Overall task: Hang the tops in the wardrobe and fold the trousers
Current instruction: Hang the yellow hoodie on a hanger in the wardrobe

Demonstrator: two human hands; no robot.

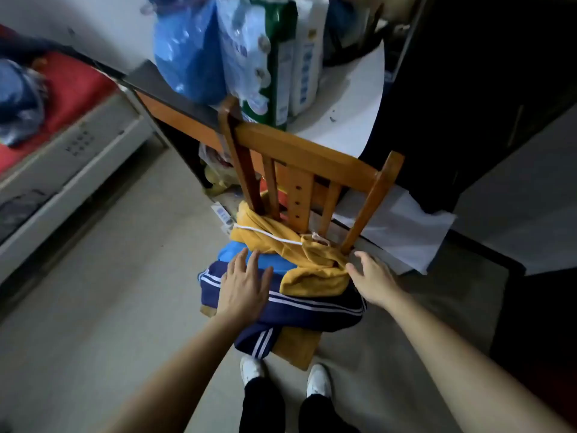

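A pile of clothes lies on the seat of a wooden chair (307,156) in front of me. On top is a yellow hooded top (307,267) with a white drawstring. Under it lie navy trousers (312,310) with white side stripes, one part hanging off the seat's front. A blue garment (274,260) shows between them. My left hand (245,284) rests flat, fingers spread, on the navy trousers and the blue garment. My right hand (370,278) is open with its fingers at the right edge of the yellow top.
A desk (175,95) behind the chair carries blue and white plastic packs (237,48). A bed with a red cover (71,89) runs along the left. A dark wardrobe (487,89) stands at the right. White paper sheets (406,232) lie under it. My white shoes (318,381) stand below the seat.
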